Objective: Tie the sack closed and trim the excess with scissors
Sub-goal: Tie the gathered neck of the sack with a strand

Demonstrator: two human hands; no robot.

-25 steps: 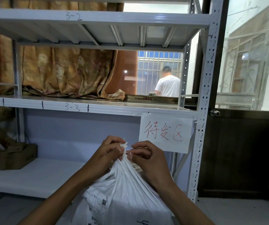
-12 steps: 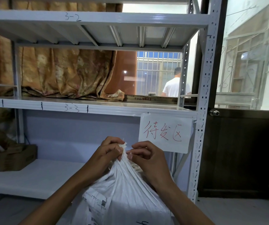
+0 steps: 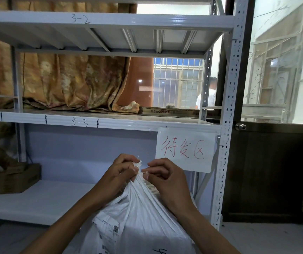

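Bystander (image 3: 212, 97) farther right; sack (image 3: 143, 208) grip unchanged

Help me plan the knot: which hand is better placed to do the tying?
Right, probably. The left hand grips the gathered neck of the sack, fingers curled round it; the right hand only pinches at the neck's side, so it seems freer to tie.
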